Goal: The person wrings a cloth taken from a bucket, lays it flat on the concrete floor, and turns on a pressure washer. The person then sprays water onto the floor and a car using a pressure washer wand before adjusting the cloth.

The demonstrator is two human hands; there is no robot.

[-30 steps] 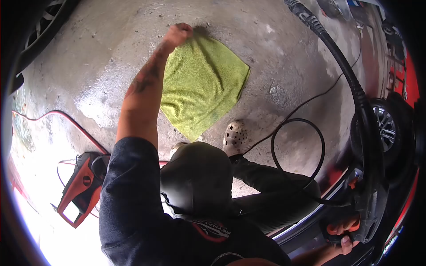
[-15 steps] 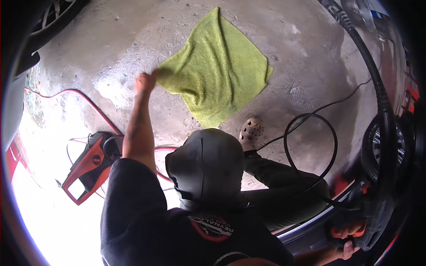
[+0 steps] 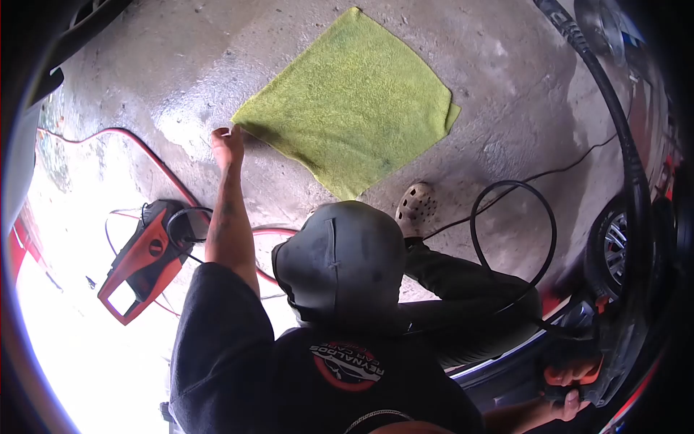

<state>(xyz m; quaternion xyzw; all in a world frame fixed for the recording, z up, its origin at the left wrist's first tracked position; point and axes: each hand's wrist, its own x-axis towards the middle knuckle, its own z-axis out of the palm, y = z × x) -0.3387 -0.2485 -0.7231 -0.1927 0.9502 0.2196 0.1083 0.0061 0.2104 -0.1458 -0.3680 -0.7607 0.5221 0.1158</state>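
A yellow-green towel (image 3: 354, 101) lies spread on the concrete floor, nearly flat, with a small fold at its right corner. At the towel's left corner, my left hand (image 3: 228, 145) has its fingers pinched together on the edge. My right hand (image 3: 567, 387), low on the right, is wrapped round the orange-and-black handle of a steam tool (image 3: 614, 354). A thick black hose (image 3: 614, 108) runs from that tool up to the top right.
An orange-and-black machine (image 3: 144, 260) stands at the left beside a red hose (image 3: 159, 163). A looped black cable (image 3: 553, 217) lies right of my shoe (image 3: 417, 206). Car wheels are at the right edge (image 3: 614, 246) and top left.
My left hand has moved from the towel's top corner down to its left corner. The towel has been pulled flatter and its folds are mostly gone. My right hand keeps its hold.
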